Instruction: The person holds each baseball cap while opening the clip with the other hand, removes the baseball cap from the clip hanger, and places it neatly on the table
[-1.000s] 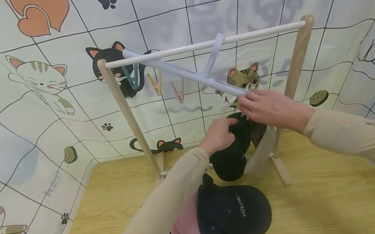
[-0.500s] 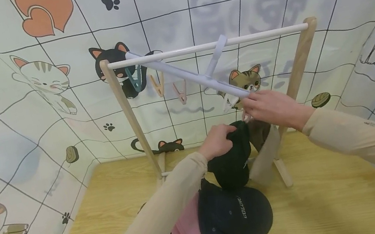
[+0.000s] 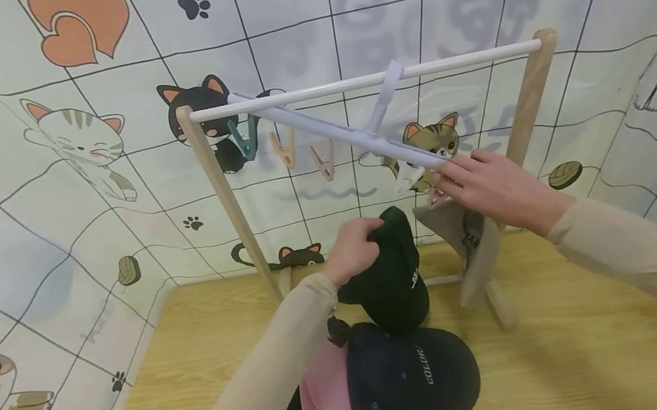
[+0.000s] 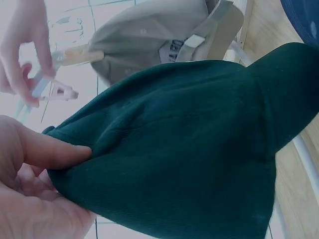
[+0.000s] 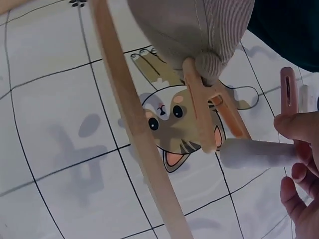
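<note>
My left hand (image 3: 350, 252) pinches a dark green baseball cap (image 4: 174, 144) by the top of its crown, with the brim hanging lower. My right hand (image 3: 497, 190) is at the low right end of a pale lilac clip hanger (image 3: 328, 128), its thumb and fingers around the hanger arm. A pink clothespin (image 5: 289, 92) lies against the right thumb. Beside it an orange clothespin (image 5: 199, 107) grips a beige cap (image 3: 465, 232), which hangs beside the green one. The hanger tilts down to the right from the white rod (image 3: 308, 91).
A wooden rack (image 3: 230, 207) stands on the wood-grain table (image 3: 563, 339) against a cat-print backdrop. Teal (image 3: 246, 139), yellow (image 3: 284, 148), pink (image 3: 324, 162) and white (image 3: 408, 180) clips hang along the hanger. Below lie a navy cap (image 3: 412, 381) and a pink cap (image 3: 327, 403).
My left hand has moved the green cap left and down, away from the beige cap and the pink clothespin. The right hand has shifted slightly right, and the beige cap shows more fully.
</note>
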{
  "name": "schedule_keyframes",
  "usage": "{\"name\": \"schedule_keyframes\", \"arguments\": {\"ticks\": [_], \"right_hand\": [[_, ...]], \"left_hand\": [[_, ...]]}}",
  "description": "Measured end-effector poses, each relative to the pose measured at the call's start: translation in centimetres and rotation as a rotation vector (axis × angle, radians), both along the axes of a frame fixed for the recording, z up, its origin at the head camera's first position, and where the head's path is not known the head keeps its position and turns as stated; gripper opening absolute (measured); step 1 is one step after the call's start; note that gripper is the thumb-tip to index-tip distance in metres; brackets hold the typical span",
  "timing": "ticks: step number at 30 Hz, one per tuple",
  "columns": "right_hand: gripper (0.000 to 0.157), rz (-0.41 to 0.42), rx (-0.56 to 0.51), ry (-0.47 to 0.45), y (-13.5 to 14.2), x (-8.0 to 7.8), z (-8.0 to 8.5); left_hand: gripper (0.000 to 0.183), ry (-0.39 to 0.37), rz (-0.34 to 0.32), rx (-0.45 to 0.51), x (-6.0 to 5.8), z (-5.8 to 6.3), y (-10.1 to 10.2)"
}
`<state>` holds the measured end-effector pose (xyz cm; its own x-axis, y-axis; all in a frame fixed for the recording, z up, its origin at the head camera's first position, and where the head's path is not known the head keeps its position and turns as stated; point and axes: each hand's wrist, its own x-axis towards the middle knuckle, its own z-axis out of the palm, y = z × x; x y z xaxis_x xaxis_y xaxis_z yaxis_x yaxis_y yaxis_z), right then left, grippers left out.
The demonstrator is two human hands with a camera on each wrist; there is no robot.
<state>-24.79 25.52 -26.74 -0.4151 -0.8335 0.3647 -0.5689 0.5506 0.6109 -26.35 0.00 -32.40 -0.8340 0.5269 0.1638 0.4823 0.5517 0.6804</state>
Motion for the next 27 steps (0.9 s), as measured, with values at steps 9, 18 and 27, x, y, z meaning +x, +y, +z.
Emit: {"name": "schedule_keyframes", "arguments": {"ticks": [9,18,27], "right_hand": [[0.049,0.024,-0.314,-0.008,0.5,0.2,-2.1],[0.060,0.026,-0.551,-0.123,0.1,0.8,-4.2],[0.051,0.025,-0.780,-0.172,0.0,1.1,-5.8]], "left_hand": [[0.031,0.085,0.098,0.145,0.3,-0.4,-1.7],[0.033,0.026,0.188,0.343,1.3,-0.2,-2.8],[0.033,-0.143,0.175,0.544,3.0,-0.4,-2.9]]}}
